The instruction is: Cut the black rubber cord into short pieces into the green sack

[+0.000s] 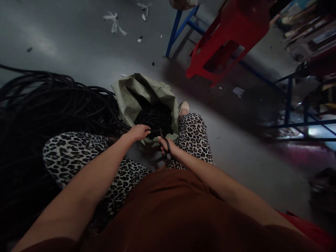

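Observation:
My left hand is closed, with its fingers pinched round a black rubber-like cord whose short end sticks out to the right. Close beside it, my right hand grips a pair of scissors by the black handles. The scissor blades point up and away, near the cord's end; whether they touch it I cannot tell. Both hands are over the near rim of an open pale green woven sack. Many small black pieces lie inside the sack.
A large heap of black cord lies left of the sack. A red plastic stool and a blue metal frame stand beyond it. Plastic scraps litter the grey floor. More blue framing is at the right. My legs flank the sack.

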Motion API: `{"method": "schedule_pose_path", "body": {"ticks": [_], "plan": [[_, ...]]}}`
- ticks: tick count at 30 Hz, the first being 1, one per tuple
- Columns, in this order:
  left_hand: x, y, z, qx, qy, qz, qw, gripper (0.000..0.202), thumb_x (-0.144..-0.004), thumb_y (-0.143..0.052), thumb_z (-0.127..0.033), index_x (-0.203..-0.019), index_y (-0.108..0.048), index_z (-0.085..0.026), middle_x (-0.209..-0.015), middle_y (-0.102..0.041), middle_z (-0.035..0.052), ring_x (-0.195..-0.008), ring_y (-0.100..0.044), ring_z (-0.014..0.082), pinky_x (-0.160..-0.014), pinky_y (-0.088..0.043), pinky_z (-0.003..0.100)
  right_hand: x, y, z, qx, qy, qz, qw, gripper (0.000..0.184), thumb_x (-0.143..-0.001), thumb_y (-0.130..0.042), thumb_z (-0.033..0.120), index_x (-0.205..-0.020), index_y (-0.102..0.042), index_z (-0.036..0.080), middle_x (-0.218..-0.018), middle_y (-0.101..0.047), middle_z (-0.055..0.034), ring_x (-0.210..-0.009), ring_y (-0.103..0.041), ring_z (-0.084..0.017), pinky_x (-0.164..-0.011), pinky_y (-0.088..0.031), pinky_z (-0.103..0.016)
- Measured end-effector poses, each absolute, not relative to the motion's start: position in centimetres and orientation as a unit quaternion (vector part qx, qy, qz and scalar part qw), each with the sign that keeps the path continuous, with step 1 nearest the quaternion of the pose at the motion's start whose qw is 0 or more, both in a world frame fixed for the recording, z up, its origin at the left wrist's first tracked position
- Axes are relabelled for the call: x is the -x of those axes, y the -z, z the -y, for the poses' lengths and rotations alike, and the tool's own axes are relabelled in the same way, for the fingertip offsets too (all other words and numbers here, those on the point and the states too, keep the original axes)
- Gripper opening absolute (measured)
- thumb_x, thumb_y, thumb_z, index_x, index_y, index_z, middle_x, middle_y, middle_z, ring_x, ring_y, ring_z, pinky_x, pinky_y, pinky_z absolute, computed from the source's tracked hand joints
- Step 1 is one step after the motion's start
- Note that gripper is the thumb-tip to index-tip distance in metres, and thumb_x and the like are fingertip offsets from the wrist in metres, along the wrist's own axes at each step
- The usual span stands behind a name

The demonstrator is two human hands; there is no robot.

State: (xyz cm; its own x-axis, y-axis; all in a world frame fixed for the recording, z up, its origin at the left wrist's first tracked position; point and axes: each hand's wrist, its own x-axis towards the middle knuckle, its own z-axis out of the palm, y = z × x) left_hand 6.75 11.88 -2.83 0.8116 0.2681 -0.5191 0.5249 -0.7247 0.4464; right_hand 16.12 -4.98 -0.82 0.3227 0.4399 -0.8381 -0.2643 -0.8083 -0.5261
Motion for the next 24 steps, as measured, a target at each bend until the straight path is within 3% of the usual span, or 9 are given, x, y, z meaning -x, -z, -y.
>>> {"method": "schedule_pose_path", "body": {"ticks": [8, 14, 18, 24], "plan": [[-6.7, 3.1, -11.9, -0.904, 0.246, -0.209, 0.279, 0.035, -0.087, -0.044, -0.035, -0.112, -0.067, -0.025, -0.109, -0.07, 0.0044, -0.101, -0.063, 0.0213, -0.084, -0.047, 0.027, -16.1, 2.0, 5.4, 0.772, -0.568, 0.069, 0.276, 0.026, -0.094, -0.05, 0.031, -0.074, -0.052, 0.015, -0.039, -0.04, 0.0081, -0.028, -0.04, -0.007, -0.03, -0.034, -0.015], [-6.6, 2.9, -11.8, -0.907, 0.248, -0.216, 0.263, 0.034, -0.087, -0.045, -0.034, -0.111, -0.068, -0.027, -0.108, -0.071, 0.0036, -0.1, -0.063, 0.0203, -0.084, -0.047, 0.026, -16.0, 2.0, 5.5, 0.78, -0.563, 0.071, 0.265, 0.029, -0.093, -0.052, 0.032, -0.069, -0.051, 0.016, -0.039, -0.037, 0.0088, -0.027, -0.038, -0.006, -0.031, -0.033, -0.015], [-6.7, 3.0, -12.0, -0.909, 0.23, -0.226, 0.266, 0.033, -0.088, -0.045, -0.034, -0.112, -0.067, -0.027, -0.11, -0.07, 0.0027, -0.101, -0.063, 0.0193, -0.085, -0.046, 0.025, -16.2, 1.6, 5.5, 0.776, -0.565, 0.055, 0.273, 0.028, -0.094, -0.05, 0.037, -0.08, -0.054, 0.014, -0.041, -0.042, 0.0077, -0.028, -0.042, -0.007, -0.03, -0.032, -0.014], [-6.7, 3.2, -12.3, -0.911, 0.186, -0.242, 0.278, 0.035, -0.088, -0.043, -0.033, -0.114, -0.066, -0.024, -0.112, -0.07, 0.0047, -0.102, -0.063, 0.0211, -0.087, -0.046, 0.027, -16.1, 0.9, 5.1, 0.744, -0.602, 0.018, 0.288, 0.041, -0.096, -0.041, 0.051, -0.106, -0.053, 0.013, -0.044, -0.05, 0.005, -0.032, -0.049, -0.01, -0.032, -0.037, -0.015]]}}
